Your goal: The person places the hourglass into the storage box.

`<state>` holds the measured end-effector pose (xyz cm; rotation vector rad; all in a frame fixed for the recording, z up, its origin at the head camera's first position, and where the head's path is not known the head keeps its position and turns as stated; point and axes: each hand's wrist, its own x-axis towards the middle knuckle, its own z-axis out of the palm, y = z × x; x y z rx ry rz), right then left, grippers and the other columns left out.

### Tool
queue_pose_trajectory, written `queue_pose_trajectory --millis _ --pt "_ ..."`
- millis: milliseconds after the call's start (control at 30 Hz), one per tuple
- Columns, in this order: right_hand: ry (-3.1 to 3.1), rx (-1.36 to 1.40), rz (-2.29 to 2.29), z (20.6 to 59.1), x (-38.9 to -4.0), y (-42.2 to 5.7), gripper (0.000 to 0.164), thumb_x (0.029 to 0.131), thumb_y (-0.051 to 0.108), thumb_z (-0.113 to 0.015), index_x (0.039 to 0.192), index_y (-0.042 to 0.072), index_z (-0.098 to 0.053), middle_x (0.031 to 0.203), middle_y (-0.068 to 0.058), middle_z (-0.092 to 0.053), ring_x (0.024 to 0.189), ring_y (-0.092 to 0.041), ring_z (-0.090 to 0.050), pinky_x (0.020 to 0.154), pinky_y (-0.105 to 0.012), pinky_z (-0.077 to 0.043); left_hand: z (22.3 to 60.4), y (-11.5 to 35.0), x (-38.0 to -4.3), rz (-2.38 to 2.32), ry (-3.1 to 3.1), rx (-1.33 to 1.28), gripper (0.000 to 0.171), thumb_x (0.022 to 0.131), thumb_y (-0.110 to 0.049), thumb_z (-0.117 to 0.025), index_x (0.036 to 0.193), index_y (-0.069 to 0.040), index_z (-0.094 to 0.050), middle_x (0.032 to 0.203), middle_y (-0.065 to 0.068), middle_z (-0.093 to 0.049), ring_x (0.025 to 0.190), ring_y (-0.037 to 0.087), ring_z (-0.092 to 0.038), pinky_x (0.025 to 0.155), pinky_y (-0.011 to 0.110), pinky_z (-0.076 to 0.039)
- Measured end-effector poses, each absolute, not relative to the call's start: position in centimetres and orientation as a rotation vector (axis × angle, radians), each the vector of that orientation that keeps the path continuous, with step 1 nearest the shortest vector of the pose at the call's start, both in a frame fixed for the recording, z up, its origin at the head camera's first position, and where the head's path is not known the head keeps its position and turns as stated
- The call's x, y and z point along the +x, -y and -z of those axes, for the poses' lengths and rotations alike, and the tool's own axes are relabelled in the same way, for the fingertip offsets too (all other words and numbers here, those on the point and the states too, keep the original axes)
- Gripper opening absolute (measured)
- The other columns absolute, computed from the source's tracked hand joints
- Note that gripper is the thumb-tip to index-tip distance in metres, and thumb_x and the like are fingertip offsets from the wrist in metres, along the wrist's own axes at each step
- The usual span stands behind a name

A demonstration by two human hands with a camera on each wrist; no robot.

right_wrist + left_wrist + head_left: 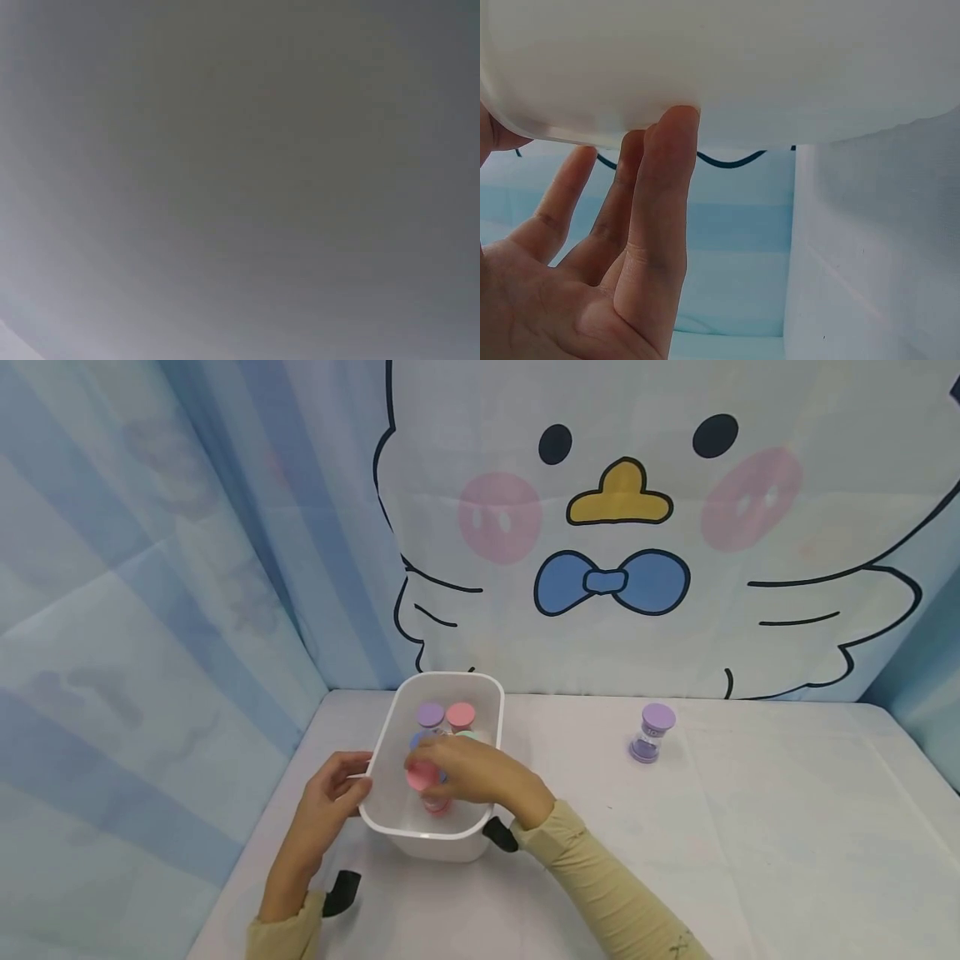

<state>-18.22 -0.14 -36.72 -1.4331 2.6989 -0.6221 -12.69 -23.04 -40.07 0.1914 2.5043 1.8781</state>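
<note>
A white plastic bin [457,837] stands on the table with several small sand timers inside, their end caps in different colours. My left hand [330,797] grips its left rim, and the left wrist view has the fingers [660,217] against the outer wall. Reaching over the right rim, my right hand [472,768] holds a pink-capped sand timer [423,775] low in the bin. Behind that hand are a purple-capped timer [431,715] and another pink-capped timer [461,716]. Blue and green caps are partly hidden by the fingers. Only a blurred pale surface fills the right wrist view.
A purple sand timer [651,732] stands on the white table [750,827], well right of the bin. A printed cloth [622,652] hangs along the table's back edge, and a blue-and-white curtain [150,652] borders the left side.
</note>
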Motion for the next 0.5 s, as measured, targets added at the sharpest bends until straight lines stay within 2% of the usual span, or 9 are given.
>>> queue_pose_trajectory --millis 267,500 --pt "-2.734 -1.441 0.539 36.72 -17.89 0.32 0.029 0.081 0.020 -0.071 0.109 0.017 -0.065 0.098 0.009 -0.062 0.092 -0.005 -0.054 0.085 -0.018 -0.043 40.16 23.03 -12.72 -1.880 -2.503 0.199 0.036 0.090 -0.021 -0.059 0.123 -0.011 -0.049 0.121 0.012 -0.054 0.099 0.019 -0.060 0.069 0.034 -0.053" --pt "-2.755 -1.451 0.507 36.65 -17.89 0.32 0.032 0.080 0.022 -0.072 0.110 0.017 -0.064 0.099 0.008 -0.060 0.090 -0.005 -0.054 0.082 -0.018 -0.044 40.13 23.08 -12.69 -1.867 -2.513 0.200 0.036 0.090 -0.023 -0.060 0.123 -0.011 -0.049 0.121 0.012 -0.054 0.099 0.018 -0.060 0.069 0.034 -0.053"
